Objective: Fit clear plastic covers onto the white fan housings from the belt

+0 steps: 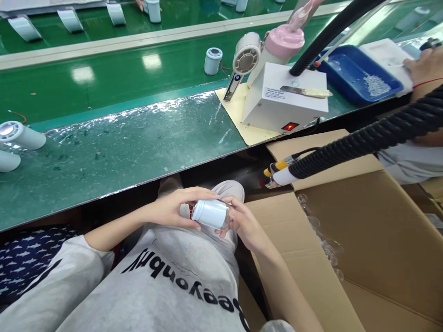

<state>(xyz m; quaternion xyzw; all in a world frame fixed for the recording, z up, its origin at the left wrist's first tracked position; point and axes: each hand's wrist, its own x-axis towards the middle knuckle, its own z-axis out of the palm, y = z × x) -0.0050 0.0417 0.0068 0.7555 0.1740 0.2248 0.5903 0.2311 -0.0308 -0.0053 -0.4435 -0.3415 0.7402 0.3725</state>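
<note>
Above my lap, both hands hold a light-blue cylindrical housing (210,213) lying on its side. My left hand (178,207) is closed around its left end, thumb and fingers on opposite sides, and a bit of red wire shows there. My right hand (241,220) grips the other end, where a clear plastic piece (226,219) shows, partly hidden by the fingers. Whether that piece is fully seated on the housing, I cannot tell. To the right of my hands hangs a nozzle (282,176) on a black corrugated hose (363,138).
A cardboard box (374,230) with clear round pieces along its flap stands at right. On the green bench (138,152) are light-blue housings (26,134), a handheld fan (246,55), a white device (285,97) and a blue tray (356,69). A co-worker's hand (427,67) is at far right.
</note>
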